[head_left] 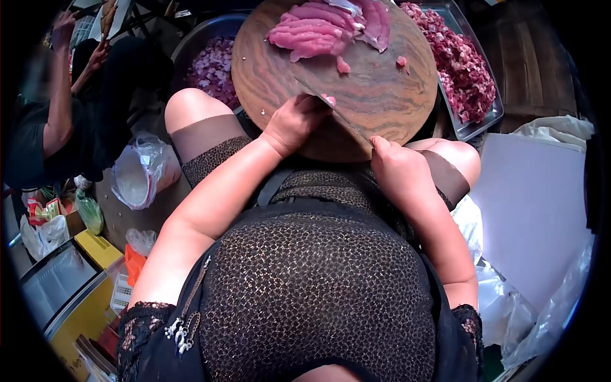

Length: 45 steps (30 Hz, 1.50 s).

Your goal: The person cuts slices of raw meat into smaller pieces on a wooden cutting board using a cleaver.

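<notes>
The patterned dress (pixel 318 286) is filling the foreground, with bare forearms reaching forward on either side. The right hand (pixel 402 167) is clenching around the near end of the knife (pixel 347 127), thumb uppermost, at the near edge of the board (pixel 382 102). The left hand (pixel 296 124) is curling its fingers beside the blade; a scrap (pixel 329 100) of pink meat is lying at its fingertips, and whether they are gripping it cannot be told. The knife is slanting from the right hand toward the far left, over the near part of the board. The round wooden board is standing between the knees, its swirled grain showing. Farther across it, two small bits (pixel 343 65) are lying apart, and beyond them the pink slices (pixel 315 28) are resting in an overlapping row near the far rim. To the right of the board, a clear tray (pixel 474 135) is holding chopped meat (pixel 461 70); to the left, a basin (pixel 186 48) is containing paler chopped pieces (pixel 216 67). At the far left, another person (pixel 57 127) in dark clothing is sitting with forearms raised, a plastic-lined bucket (pixel 137 178) standing nearby.
</notes>
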Tool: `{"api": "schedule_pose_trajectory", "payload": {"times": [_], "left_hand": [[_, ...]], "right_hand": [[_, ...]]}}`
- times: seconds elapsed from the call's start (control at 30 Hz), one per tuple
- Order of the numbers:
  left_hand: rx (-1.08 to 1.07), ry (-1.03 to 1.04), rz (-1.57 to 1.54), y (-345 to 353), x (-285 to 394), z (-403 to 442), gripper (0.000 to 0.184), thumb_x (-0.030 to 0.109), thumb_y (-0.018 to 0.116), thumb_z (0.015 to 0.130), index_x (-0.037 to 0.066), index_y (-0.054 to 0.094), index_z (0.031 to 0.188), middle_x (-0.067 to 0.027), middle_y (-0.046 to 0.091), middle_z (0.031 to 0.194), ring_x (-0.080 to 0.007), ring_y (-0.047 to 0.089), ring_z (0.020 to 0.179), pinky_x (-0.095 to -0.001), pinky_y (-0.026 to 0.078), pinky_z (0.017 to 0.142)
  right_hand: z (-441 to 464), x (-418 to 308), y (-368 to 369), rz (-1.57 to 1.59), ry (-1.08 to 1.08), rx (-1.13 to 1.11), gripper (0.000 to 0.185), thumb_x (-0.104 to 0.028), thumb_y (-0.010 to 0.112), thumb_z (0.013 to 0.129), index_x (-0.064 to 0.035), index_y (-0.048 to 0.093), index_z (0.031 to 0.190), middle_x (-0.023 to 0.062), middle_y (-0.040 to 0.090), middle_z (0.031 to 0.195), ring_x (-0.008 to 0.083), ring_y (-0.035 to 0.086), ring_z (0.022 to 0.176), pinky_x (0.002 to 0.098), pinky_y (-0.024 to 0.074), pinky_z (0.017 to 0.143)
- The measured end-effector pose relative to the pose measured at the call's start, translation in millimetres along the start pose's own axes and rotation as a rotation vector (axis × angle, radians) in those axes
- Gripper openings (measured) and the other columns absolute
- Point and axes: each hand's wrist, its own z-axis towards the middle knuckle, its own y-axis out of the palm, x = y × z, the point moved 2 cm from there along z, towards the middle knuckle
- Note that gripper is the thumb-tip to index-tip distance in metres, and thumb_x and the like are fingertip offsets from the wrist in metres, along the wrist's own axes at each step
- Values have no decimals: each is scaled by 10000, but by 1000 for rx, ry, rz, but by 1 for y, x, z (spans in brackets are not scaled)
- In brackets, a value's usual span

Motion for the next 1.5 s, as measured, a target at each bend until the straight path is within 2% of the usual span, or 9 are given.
{"api": "schedule_pose_trajectory", "payload": {"times": [0.17, 0.43, 0.63, 0.77, 0.87, 1.03, 1.23, 1.4, 1.5], "left_hand": [[-29, -35, -132, -1, -2, 3, 289, 76, 654, 814, 117, 698, 1097, -55, 664, 1117, -262, 638, 997, -343, 550, 880], [-87, -132, -250, -7, 2, 7, 212, 37, 668, 798, 81, 715, 1001, -90, 673, 1026, -275, 654, 967, -362, 537, 861], [-16, -267, -452, -19, 4, 4, 205, 11, 667, 818, 79, 714, 1005, -94, 659, 1049, -274, 664, 944, -345, 554, 837], [-13, -109, -278, -17, 0, 4, 189, 13, 670, 834, 57, 715, 1012, -105, 657, 1053, -265, 673, 927, -328, 560, 812], [-45, -379, -513, 3, -7, -5, 147, 119, 688, 819, 86, 704, 961, -67, 673, 934, -277, 647, 866, -373, 551, 768], [43, -53, -160, -10, -1, 7, 152, 110, 679, 801, 94, 708, 949, -80, 669, 935, -282, 640, 871, -380, 547, 776], [-40, -97, -279, -7, -3, 3, 182, 75, 658, 772, 87, 724, 941, -88, 662, 984, -293, 650, 898, -392, 540, 811], [2, -399, -250, -34, -6, -8, 137, 50, 707, 821, 41, 722, 958, -108, 670, 958, -293, 654, 892, -375, 545, 804], [-47, -323, -151, -35, -5, -10, 149, 65, 703, 824, 79, 740, 968, -96, 674, 944, -284, 653, 861, -357, 547, 788]], "right_hand": [[23, -11, -5, 26, 50, -188, 83, -68, 511, 883, -20, 578, 888, 191, 670, 752, 365, 689, 710, 473, 558, 619], [94, 1, 21, 84, 57, -30, 153, -170, 540, 925, -31, 597, 896, 202, 678, 839, 402, 663, 835, 504, 528, 738], [39, 5, -9, 128, 113, 63, 165, -179, 527, 951, -40, 611, 923, 198, 681, 812, 385, 677, 773, 492, 539, 677], [9, 5, -7, 86, 10, 40, 156, -161, 528, 952, -30, 604, 914, 195, 672, 786, 366, 679, 747, 471, 542, 648], [8, 5, -3, 28, 36, -53, 125, -109, 512, 917, -19, 598, 900, 193, 662, 754, 371, 679, 729, 469, 546, 648], [26, -5, -1, 62, 76, -217, 96, -70, 533, 890, 0, 586, 852, 208, 665, 750, 384, 674, 725, 479, 537, 648], [96, -21, 26, 88, 10, -133, 132, -127, 531, 891, -16, 601, 900, 213, 682, 828, 408, 669, 810, 514, 532, 718], [72, -3, 4, 110, 20, 54, 122, -137, 536, 886, -30, 595, 883, 181, 687, 811, 371, 683, 791, 501, 538, 710], [36, -6, -10, 123, 24, -25, 122, -128, 527, 886, -24, 592, 872, 190, 682, 800, 377, 678, 777, 503, 535, 701]]}}
